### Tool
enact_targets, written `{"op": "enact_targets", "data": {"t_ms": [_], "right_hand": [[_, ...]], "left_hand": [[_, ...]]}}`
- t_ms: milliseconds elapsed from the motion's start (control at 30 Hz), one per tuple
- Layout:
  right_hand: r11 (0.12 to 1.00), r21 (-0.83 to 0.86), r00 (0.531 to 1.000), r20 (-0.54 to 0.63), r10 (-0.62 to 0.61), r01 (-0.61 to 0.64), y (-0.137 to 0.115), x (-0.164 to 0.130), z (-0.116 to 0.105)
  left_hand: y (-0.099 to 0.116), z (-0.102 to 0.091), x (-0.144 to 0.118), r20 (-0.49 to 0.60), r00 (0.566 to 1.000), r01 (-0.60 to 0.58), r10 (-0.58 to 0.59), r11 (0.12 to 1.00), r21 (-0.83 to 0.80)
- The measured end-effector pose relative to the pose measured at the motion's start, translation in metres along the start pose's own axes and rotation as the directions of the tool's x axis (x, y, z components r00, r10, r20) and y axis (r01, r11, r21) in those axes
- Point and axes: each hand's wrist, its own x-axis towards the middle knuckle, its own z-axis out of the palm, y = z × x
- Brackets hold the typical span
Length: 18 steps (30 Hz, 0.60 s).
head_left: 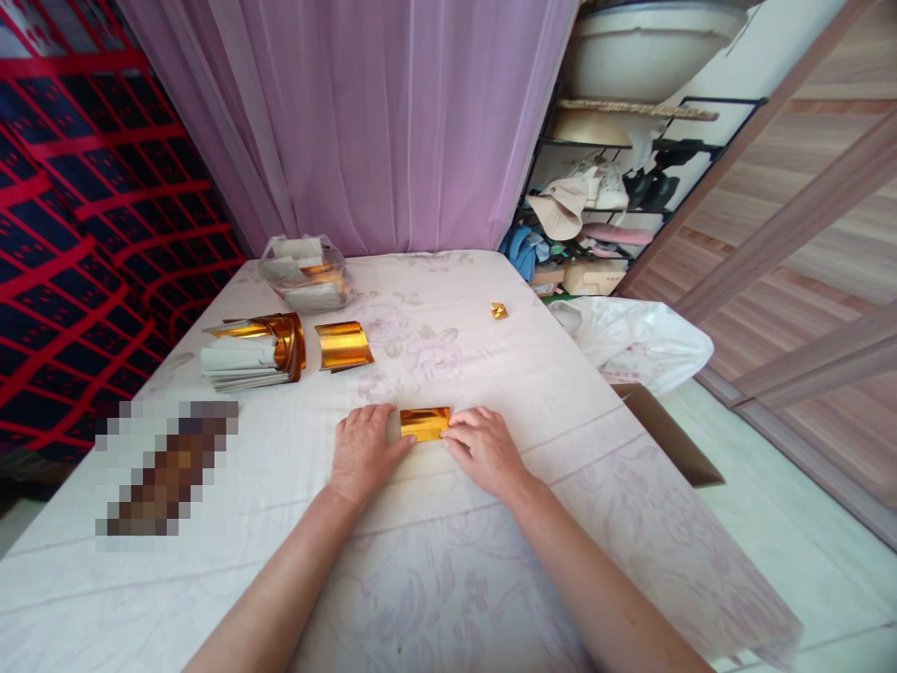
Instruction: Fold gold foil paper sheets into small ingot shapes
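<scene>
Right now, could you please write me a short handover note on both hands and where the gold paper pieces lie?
Left hand: flat on the table, fingertips pressing the left end of the gold foil paper.
Right hand: pressing its right end; neither hand has a closed grip.
Paper lies flat on the floral tablecloth, folded to a narrow strip.
Done: one small folded gold piece sits farther back.
Left: a stack of gold sheets, a loose curled sheet and a plastic bag of sheets, all at back left.
</scene>
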Motion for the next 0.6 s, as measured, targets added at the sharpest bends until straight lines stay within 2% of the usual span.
{"op": "enact_targets", "data": {"t_ms": [133,267,433,600], "right_hand": [[0.995,0.093,0.995,-0.093,0.034,-0.025,0.008,-0.001,0.011],[0.992,0.118,0.990,-0.126,0.069,-0.054,0.010,-0.003,0.015],[0.984,0.094,0.975,-0.150,0.166,-0.153,0.009,-0.002,0.017],[0.983,0.058,0.971,-0.156,0.179,-0.172,0.008,-0.002,0.018]], "left_hand": [[0.000,0.013,-0.003,-0.042,0.997,-0.063,0.060,0.995,-0.076],[-0.002,0.016,-0.005,-0.091,0.991,-0.108,0.098,0.986,-0.124],[-0.001,0.014,-0.005,-0.068,0.992,-0.119,0.109,0.979,-0.166],[-0.003,0.016,-0.005,-0.064,0.992,-0.117,0.106,0.975,-0.189]]}}
